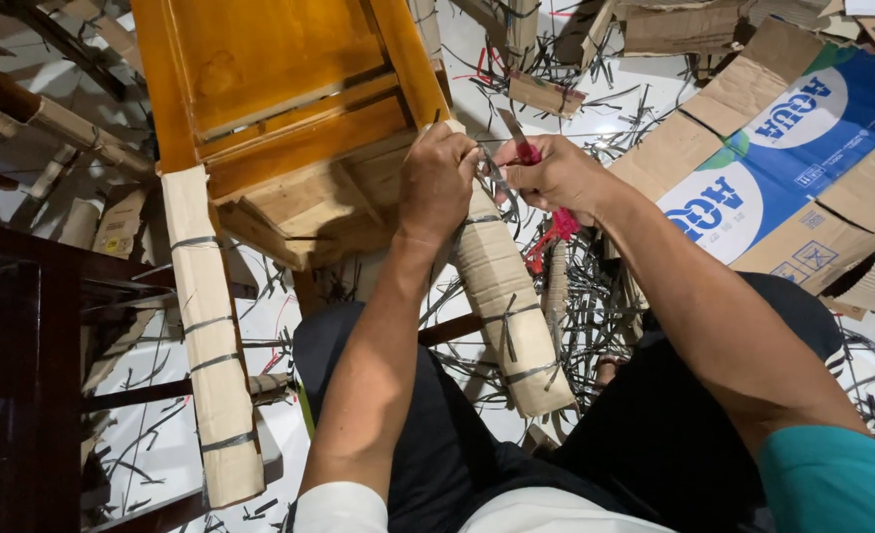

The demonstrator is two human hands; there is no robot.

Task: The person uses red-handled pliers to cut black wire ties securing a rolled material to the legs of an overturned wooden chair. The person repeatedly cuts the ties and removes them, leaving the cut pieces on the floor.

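An orange wooden chair (pixel 260 89) lies tipped toward me, its two legs wrapped in brown cardboard bound with grey straps. My left hand (pixel 436 183) grips the top of the right wrapped leg (pixel 502 296), where a grey strap (pixel 492 178) runs around it. My right hand (pixel 556 176) is right beside it, closed on red-handled scissors (pixel 541 188) whose blade points up past my fingers. The left wrapped leg (pixel 210 336) stands untouched.
A flattened blue, white and brown cardboard box (pixel 783 158) lies at the right. Strap offcuts and cardboard scraps (pixel 596 89) litter the white floor. Dark wooden furniture (pixel 23 375) stands at the left. My dark-trousered knees (pixel 645 434) fill the bottom.
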